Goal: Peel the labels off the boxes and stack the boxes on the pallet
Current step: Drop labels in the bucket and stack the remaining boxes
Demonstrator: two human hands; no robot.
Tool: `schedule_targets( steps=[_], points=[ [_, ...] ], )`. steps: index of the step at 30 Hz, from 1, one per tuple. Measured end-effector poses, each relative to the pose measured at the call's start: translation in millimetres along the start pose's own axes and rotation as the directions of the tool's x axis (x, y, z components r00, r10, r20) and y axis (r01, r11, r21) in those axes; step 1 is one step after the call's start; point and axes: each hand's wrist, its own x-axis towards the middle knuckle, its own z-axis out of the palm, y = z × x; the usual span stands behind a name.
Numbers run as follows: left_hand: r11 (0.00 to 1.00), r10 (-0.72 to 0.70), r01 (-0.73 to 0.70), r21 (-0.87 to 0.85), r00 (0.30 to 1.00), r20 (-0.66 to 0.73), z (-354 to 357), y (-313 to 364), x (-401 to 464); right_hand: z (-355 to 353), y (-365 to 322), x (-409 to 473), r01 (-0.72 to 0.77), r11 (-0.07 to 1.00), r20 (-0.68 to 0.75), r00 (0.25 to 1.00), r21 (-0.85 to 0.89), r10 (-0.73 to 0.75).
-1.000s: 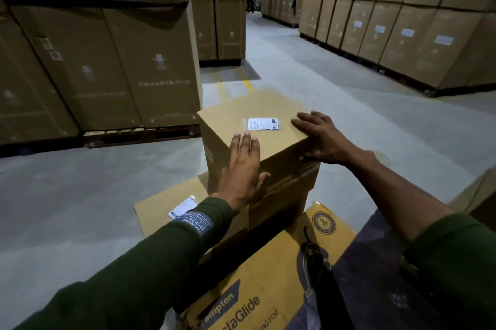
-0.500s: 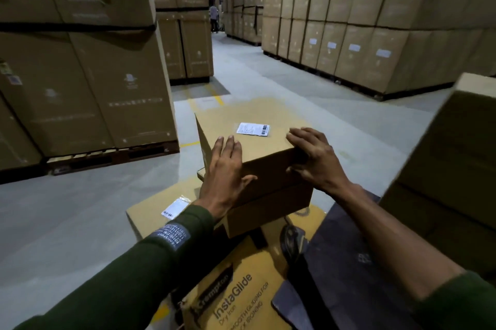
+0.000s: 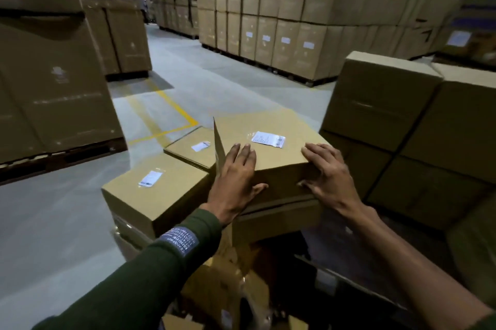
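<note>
A brown cardboard box (image 3: 271, 125) with a white barcode label (image 3: 267, 139) on top sits on another box. My left hand (image 3: 236, 182) lies flat over its near left corner, fingers straight on the top and thumb on the front face. My right hand (image 3: 326, 176) grips its near right corner, fingers bent over the edge. Two more labelled boxes stand lower to the left: a near one (image 3: 153, 195) with its label (image 3: 150, 178), and a farther one (image 3: 190, 150) with its label (image 3: 200, 146).
A stack of plain brown boxes (image 3: 397, 125) rises close on the right. Tall pallet loads of cartons stand at left (image 3: 51, 82) and across the aisle (image 3: 295, 21). Grey concrete floor with yellow lines (image 3: 171, 107) lies between. Loose packaging sits below my arms.
The view has swung right, bringing the right-hand stack and a second low box into sight. The held box looks raised at its left. Both hands stay on its near corners.
</note>
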Motion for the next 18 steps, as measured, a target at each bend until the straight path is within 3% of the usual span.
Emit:
schedule_targets(
  steps=[9, 18],
  points=[
    [0.959, 0.272, -0.255, -0.123, 0.949, 0.156, 50.0, 98.4, -13.1, -60.4, 38.0, -136.3, -0.301, 0.936, -0.033, 0.953, -0.183, 0.300],
    [0.913, 0.392, -0.341, -0.224, 0.886, 0.248, 111.8, 162.7, -1.8, -84.6, 78.4, -208.1, -0.519, 0.827, -0.079, 0.854, -0.216, 0.515]
  ],
)
